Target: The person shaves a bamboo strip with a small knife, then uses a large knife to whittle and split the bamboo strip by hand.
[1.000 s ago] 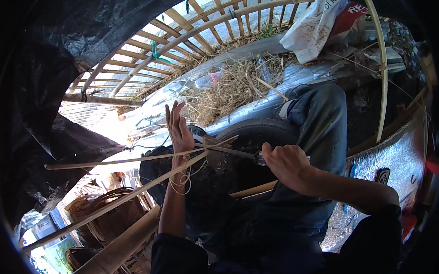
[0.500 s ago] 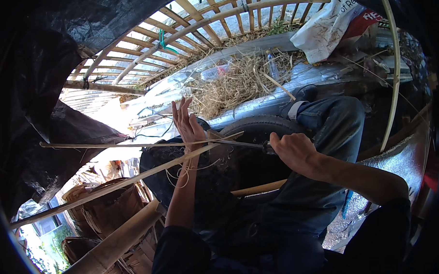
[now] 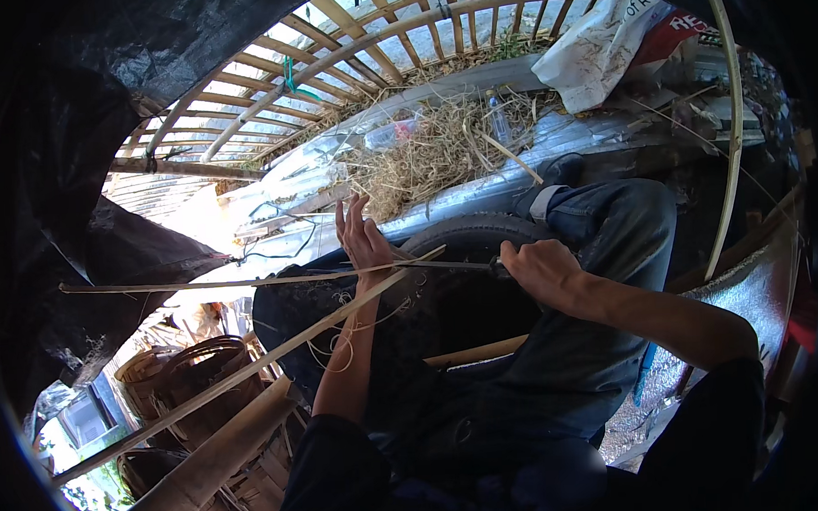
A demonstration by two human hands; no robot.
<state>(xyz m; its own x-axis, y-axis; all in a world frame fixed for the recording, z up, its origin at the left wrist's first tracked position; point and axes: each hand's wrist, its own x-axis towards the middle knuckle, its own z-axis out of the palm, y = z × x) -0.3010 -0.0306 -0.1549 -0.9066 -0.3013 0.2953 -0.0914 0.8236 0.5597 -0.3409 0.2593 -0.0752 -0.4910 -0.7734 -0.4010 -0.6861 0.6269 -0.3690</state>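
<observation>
Pale bamboo strips (image 3: 251, 365): crossing near your grey metal knife (image 3: 454, 266)
Left hand (image 3: 366, 250): spread, nearer the knife now, narrower gap
Right hand (image 3: 543, 271): clenched around its handle

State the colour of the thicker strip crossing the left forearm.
The thicker strip is pale tan; see the head view.

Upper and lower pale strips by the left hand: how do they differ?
The upper strip looks thinner; the lower strip looks wider. The upper strip runs nearly level across the picture; the lower strip slants down to the left. The upper strip's left end shows against the dark sheet; the lower strip's nears the picture's lower-left rim. Both are long and pale, and converge near the left hand.
</observation>
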